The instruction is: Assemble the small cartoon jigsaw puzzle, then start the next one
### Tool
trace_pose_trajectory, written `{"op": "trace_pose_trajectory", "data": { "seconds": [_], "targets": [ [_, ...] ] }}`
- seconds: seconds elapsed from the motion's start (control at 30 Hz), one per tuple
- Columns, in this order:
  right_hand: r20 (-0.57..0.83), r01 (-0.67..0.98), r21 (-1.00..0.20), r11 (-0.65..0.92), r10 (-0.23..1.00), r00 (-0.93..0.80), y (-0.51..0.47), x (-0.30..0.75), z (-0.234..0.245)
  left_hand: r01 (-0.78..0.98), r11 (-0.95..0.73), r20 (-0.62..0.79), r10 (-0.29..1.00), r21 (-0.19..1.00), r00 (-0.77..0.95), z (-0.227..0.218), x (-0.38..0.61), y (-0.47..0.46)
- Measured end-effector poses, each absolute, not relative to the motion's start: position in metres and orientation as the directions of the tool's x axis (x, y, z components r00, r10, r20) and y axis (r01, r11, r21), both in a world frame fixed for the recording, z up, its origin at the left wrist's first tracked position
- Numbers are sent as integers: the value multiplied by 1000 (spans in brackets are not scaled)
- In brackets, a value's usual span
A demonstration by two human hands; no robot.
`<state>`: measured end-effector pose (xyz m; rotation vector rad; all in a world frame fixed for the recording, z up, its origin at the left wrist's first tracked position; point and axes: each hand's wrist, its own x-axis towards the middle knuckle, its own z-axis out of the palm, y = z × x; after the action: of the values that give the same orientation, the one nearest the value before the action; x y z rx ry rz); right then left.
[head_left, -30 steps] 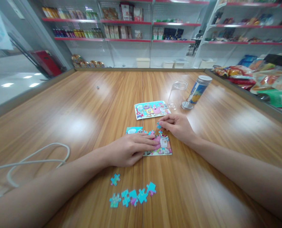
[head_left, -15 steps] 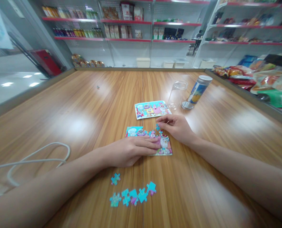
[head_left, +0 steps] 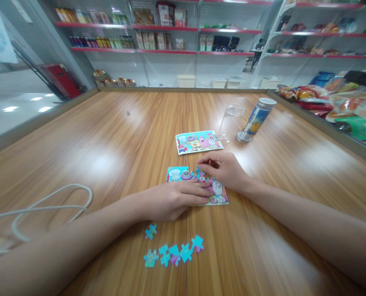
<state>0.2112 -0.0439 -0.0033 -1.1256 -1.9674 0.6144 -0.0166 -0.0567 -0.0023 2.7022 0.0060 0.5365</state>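
A partly built cartoon jigsaw puzzle lies on the wooden table in front of me. My left hand rests flat on its lower edge, fingers stretched out and pressing it down. My right hand hovers at the puzzle's upper right, its thumb and fingers pinched on a small blue puzzle piece at the puzzle's top edge. Several loose blue pieces lie near the table's front, below my left hand. A printed reference picture lies just beyond the puzzle.
A clear plastic jar and a tilted tube with a lid stand behind the picture at right. A white cable loops at left. Snack bags fill the bin at right; store shelves line the back.
My right hand has slid left and down with the small piece to the puzzle's top edge. My left hand drew back a little, uncovering more of the puzzle's upper left.
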Motion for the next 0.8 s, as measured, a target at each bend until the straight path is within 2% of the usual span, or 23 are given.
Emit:
{"op": "trace_pose_trajectory", "data": {
  "seconds": [0.3, 0.7, 0.8],
  "targets": [
    [516, 505, -533, 679, 734, -442, -44, 208, -1, -51, -952, 370, 68, 303, 927, 0, -16, -56],
    [521, 496, -443, 746, 665, -535, -40, 210, -8, -12, -944, 334, 105, 331, 937, 0, -17, -55],
    [582, 493, -406, 770, 633, -510, -45, 210, -3, -19, -938, 330, 103, 347, 938, -2, -18, -54]
  ]
}}
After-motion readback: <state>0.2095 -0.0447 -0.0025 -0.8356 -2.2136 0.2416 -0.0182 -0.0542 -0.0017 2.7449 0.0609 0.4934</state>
